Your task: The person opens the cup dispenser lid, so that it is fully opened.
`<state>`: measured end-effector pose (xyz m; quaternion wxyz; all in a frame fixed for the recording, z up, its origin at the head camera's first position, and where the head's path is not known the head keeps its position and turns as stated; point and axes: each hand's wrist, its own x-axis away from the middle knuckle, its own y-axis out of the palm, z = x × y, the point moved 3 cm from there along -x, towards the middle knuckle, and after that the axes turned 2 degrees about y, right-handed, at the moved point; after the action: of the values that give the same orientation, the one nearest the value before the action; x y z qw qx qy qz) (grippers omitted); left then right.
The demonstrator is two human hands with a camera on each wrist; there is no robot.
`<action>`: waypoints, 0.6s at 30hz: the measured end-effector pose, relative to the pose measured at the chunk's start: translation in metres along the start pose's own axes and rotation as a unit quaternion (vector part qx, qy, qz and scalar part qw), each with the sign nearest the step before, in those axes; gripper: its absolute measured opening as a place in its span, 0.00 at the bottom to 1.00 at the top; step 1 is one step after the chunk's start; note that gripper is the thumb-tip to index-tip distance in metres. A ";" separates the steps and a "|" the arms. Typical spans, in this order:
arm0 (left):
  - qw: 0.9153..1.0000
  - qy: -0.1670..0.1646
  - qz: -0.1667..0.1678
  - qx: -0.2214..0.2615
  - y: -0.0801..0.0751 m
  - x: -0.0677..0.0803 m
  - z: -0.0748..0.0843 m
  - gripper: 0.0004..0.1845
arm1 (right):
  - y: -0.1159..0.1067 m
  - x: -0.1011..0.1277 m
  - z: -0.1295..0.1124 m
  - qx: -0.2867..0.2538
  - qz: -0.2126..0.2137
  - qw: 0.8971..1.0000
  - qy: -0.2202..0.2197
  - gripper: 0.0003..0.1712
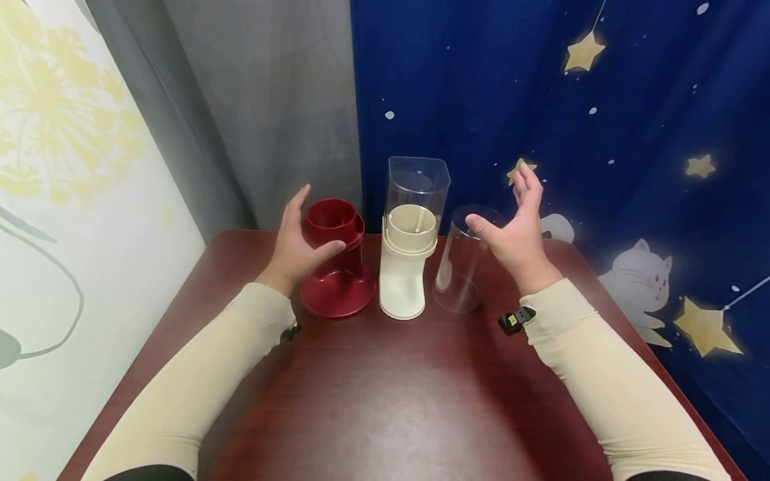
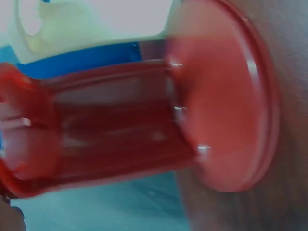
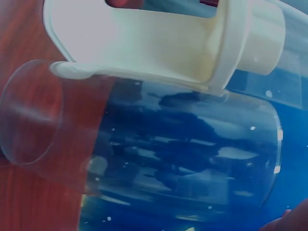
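The left hand (image 1: 296, 247) cups the red stand (image 1: 334, 267), fingers spread and thumb against its column; closing squarely around the column looks the surest grip. The right hand (image 1: 519, 230) hovers open beside the clear cup (image 1: 463, 264), just right of the cream dispenser (image 1: 412, 240); the stand sits just left of it. All rest on a dark red-brown worktop (image 1: 385, 401), backed by a starry blue curtain (image 1: 601, 100).

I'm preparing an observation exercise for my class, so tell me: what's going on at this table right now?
A person in cream sleeves sits at a dark red-brown table. Three things stand in a row: a red plastic stand, a cream base carrying a clear container, and a clear cup. The left hand is at the red stand, thumb against it. The right hand hovers open beside the clear cup, not gripping it.
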<state>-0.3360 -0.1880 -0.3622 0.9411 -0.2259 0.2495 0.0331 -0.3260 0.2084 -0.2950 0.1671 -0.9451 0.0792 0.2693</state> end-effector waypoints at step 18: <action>0.993 0.097 -0.027 0.061 0.031 -0.007 0.071 0.60 | 0.030 -0.029 -0.032 0.004 -0.080 0.996 0.030 0.69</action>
<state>-0.3147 -0.1287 -0.3165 0.9250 -0.1768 0.3350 -0.0292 -0.3420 0.1704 -0.2618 0.1889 -0.9556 0.0096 0.2261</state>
